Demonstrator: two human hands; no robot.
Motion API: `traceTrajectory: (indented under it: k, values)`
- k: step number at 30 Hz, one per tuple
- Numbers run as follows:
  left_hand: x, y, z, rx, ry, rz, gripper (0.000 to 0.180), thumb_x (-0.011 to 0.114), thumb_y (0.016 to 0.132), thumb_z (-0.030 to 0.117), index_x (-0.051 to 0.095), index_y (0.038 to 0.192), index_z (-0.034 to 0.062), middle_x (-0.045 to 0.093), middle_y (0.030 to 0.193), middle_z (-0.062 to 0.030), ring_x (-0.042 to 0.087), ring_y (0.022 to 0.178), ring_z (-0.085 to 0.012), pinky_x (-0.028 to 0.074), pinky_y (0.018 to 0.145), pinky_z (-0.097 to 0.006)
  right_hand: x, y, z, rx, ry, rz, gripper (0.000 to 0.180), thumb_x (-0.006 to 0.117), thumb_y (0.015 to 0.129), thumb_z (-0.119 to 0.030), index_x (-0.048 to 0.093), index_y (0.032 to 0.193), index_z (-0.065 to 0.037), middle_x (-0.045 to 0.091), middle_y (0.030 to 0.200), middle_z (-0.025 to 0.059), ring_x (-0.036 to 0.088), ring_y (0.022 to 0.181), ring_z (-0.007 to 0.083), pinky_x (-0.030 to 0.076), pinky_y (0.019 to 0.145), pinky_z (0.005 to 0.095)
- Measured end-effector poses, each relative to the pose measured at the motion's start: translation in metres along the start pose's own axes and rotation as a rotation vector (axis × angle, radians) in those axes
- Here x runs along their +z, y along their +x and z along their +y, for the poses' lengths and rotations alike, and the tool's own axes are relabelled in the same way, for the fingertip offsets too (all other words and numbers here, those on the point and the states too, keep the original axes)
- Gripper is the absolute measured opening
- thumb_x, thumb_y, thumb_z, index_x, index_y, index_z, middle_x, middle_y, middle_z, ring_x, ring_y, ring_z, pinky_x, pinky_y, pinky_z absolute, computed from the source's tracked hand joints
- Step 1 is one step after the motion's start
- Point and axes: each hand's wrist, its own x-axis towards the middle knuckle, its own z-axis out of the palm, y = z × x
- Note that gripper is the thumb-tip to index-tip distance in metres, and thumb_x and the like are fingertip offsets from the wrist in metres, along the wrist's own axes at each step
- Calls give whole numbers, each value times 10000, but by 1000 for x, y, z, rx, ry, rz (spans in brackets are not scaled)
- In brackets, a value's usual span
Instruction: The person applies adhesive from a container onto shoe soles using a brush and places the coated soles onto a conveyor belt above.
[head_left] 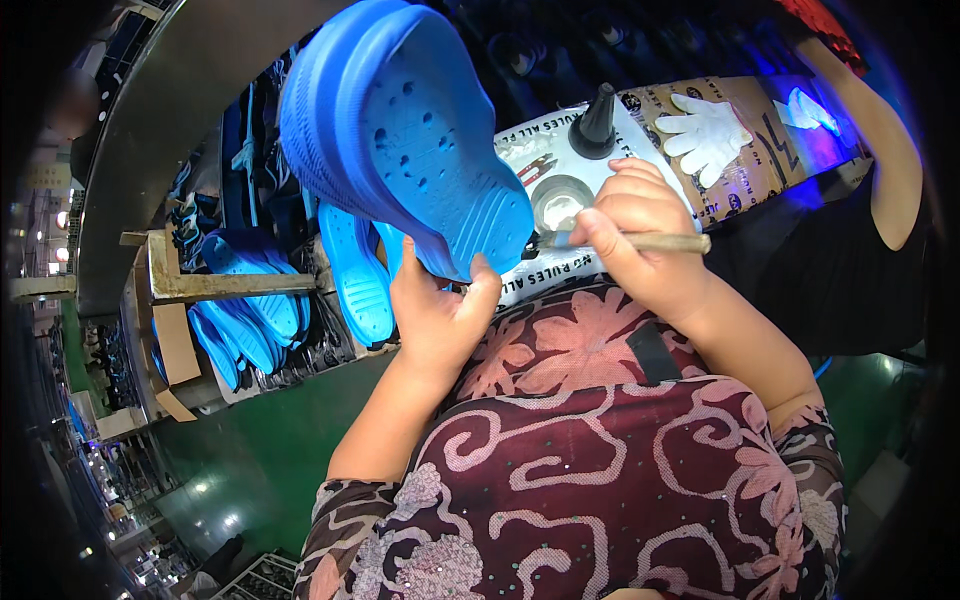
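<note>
My left hand is closed around the lower end of a blue foam shoe sole, which it holds up and tilted. The face turned toward me has small holes and a grooved patch. In my right hand is a brush with a pale wooden handle. Its dark bristle end is beside the sole's lower right edge; I cannot tell whether the two touch. Just beyond the brush sits a small round dish on a printed white sheet.
A black cone-shaped object stands behind the dish. To the right, a white glove lies on brown cardboard. More blue soles lie at left, near a wooden frame. Another person's arm reaches in at far right.
</note>
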Motion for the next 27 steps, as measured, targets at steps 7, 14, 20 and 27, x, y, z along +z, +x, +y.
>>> traceTrajectory:
  k: [7,14,20,27]
  values:
    - [-3,-3,-3,15,150,-9,392,619,740,-1,509,1111,-68,669,914,-136,651,803,-181,505,745,-290,-5,1,-5,59,22,-29,248,626,854,-168,623,626,-71,581,631,38,552,623,226,425,800,379]
    - [-3,-2,-4,51,151,11,380,627,722,5,524,1081,-65,678,866,-156,675,757,-238,515,715,-316,-4,-1,2,5,-81,-37,193,641,835,-171,648,667,-77,559,625,38,552,647,238,424,827,392]
    - [2,-2,-5,115,166,22,350,634,710,-10,535,1043,-55,674,836,-137,670,714,-224,513,670,-301,-2,-3,-1,-20,-4,-63,214,670,823,-218,646,659,-83,584,669,33,564,673,228,422,844,393]
    - [4,1,-15,319,259,46,343,642,689,-21,548,1019,-24,655,784,-118,653,654,-235,506,631,-290,-9,-3,-1,18,-54,-123,234,675,823,-229,632,643,-85,599,684,37,571,688,227,410,861,389]
